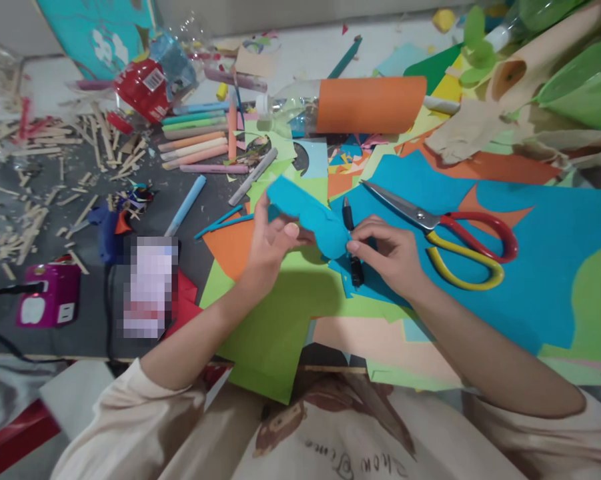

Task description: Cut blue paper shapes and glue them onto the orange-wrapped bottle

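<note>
A cut piece of blue paper (314, 217) with a wavy edge is held up between my two hands. My left hand (275, 233) is closed on its left part, thumb in front and fingers partly hidden behind. With thumb and forefinger, my right hand (380, 247) pinches the piece's right tip. Just behind that tip a black pen (349, 217) lies on the large blue sheet (540, 300). Right of my right hand rest scissors (420, 217) with one red and one yellow handle, blades slightly apart. Green paper (280, 320) lies below my hands.
A plastic bottle wrapped in orange paper (370, 105) lies across the back. Felt pens (195, 143), wooden sticks (30, 227), a blue glue gun (107, 230), a purple box (50, 293) and a blurred phone (147, 287) occupy the left. Brown paper (520, 73) stands at the back right.
</note>
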The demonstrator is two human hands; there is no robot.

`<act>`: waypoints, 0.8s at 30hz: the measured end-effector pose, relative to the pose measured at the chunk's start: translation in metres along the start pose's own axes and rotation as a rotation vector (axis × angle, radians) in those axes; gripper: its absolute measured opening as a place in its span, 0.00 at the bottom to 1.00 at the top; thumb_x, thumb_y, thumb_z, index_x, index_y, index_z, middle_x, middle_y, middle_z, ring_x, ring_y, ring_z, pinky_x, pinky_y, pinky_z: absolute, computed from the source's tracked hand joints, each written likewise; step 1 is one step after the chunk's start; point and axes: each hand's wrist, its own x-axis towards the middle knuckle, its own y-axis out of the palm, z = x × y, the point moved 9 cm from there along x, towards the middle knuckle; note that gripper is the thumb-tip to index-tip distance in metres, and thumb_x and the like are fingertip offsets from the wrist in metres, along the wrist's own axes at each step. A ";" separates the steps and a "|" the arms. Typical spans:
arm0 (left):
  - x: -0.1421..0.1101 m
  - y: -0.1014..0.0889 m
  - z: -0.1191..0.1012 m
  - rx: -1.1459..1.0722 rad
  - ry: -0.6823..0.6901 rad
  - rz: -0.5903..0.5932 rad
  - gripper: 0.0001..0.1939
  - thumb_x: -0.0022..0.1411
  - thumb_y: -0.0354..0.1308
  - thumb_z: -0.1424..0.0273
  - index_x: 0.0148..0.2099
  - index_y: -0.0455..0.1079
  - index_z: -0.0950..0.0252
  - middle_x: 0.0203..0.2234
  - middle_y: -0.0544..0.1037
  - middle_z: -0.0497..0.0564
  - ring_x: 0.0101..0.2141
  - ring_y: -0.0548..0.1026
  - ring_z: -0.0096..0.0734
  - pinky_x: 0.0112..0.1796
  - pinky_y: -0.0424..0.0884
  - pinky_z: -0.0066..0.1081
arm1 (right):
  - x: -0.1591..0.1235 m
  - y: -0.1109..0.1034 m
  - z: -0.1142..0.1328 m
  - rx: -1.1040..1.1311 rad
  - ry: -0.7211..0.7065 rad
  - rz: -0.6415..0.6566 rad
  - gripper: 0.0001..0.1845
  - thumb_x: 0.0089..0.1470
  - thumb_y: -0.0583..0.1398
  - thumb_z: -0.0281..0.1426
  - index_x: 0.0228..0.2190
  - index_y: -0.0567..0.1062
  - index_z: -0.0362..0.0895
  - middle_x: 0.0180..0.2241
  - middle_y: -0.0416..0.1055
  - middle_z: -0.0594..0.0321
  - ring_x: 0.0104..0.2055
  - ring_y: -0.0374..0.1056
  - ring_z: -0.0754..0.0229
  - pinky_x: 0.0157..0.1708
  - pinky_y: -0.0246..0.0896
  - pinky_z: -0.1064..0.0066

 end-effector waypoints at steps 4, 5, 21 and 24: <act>0.001 -0.003 -0.009 0.151 0.092 -0.010 0.42 0.54 0.65 0.51 0.66 0.50 0.45 0.46 0.74 0.49 0.32 0.76 0.24 0.37 0.73 0.28 | 0.000 0.002 0.000 -0.023 -0.003 0.023 0.12 0.55 0.63 0.34 0.22 0.71 0.47 0.22 0.72 0.67 0.26 0.65 0.61 0.35 0.59 0.62; 0.001 -0.001 -0.010 0.194 0.092 0.009 0.38 0.55 0.65 0.52 0.64 0.56 0.47 0.48 0.73 0.50 0.33 0.76 0.24 0.37 0.73 0.27 | 0.000 0.003 0.000 -0.033 -0.010 0.029 0.12 0.56 0.63 0.35 0.22 0.72 0.47 0.22 0.72 0.67 0.26 0.65 0.61 0.35 0.59 0.62; -0.004 0.011 -0.009 0.378 0.049 0.143 0.37 0.56 0.65 0.62 0.65 0.57 0.55 0.48 0.73 0.49 0.25 0.67 0.15 0.52 0.69 0.34 | -0.006 0.011 0.006 -0.242 -0.111 0.128 0.08 0.59 0.60 0.32 0.27 0.73 0.48 0.42 0.74 0.59 0.46 0.69 0.53 0.47 0.60 0.55; -0.004 0.011 -0.007 0.334 0.038 0.152 0.39 0.55 0.66 0.61 0.66 0.55 0.52 0.53 0.70 0.51 0.24 0.65 0.14 0.45 0.72 0.32 | -0.007 0.013 0.007 -0.262 -0.115 0.148 0.07 0.58 0.59 0.31 0.27 0.72 0.49 0.42 0.74 0.59 0.47 0.69 0.53 0.46 0.60 0.55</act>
